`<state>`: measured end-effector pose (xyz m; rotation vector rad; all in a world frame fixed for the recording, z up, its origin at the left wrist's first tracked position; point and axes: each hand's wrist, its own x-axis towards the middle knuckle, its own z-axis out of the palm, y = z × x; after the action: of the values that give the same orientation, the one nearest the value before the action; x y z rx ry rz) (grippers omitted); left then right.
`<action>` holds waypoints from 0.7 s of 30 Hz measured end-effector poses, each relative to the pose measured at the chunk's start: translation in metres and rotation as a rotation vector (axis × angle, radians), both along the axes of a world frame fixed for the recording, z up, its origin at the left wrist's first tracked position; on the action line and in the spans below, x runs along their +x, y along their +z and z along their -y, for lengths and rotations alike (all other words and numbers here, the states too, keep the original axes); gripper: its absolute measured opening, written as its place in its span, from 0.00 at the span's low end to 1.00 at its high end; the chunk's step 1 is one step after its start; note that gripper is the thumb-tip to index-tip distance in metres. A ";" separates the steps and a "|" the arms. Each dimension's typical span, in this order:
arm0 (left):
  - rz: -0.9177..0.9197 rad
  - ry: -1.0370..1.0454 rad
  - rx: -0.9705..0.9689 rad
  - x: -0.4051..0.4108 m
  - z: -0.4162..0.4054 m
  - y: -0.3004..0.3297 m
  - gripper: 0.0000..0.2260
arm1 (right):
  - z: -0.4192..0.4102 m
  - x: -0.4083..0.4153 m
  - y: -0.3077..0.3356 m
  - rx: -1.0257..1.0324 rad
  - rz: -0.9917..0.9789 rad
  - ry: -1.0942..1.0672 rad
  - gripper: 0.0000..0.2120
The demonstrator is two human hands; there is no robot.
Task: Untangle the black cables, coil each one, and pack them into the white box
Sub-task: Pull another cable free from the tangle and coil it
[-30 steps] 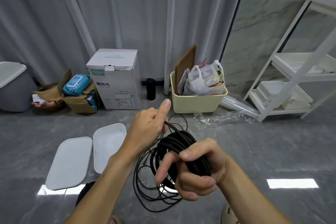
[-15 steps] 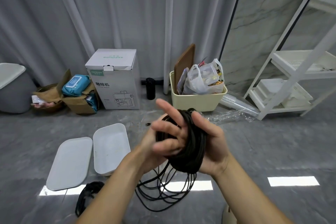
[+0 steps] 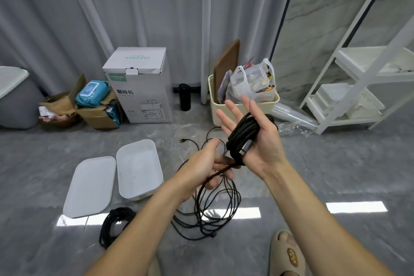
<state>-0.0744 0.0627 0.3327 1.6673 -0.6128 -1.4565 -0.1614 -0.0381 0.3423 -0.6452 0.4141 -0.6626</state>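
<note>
Winding at frame centre, the left hand (image 3: 208,163) pinches the cable (image 3: 215,206); right hand (image 3: 257,139), fingers straight, carries the coil (image 3: 243,135). Keeping tension even should help.

Looks like a spare corner of someone's home used for storage: grey curtains (image 3: 134,6) behind a coffee machine box (image 3: 143,87), a bin of snacks (image 3: 244,110) right of it, white shelving (image 3: 358,69) further right.

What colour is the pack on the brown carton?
Blue, with a lighter label; the pack shows in the head view.
</note>
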 end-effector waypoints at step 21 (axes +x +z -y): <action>0.955 0.238 -0.281 0.029 -0.011 0.009 0.31 | -0.033 -0.027 -0.017 -0.219 -0.517 1.036 0.37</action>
<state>-0.0453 0.0739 0.3414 2.0590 -1.0160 -0.3094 -0.1881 -0.0055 0.3249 -1.1176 0.4162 0.4680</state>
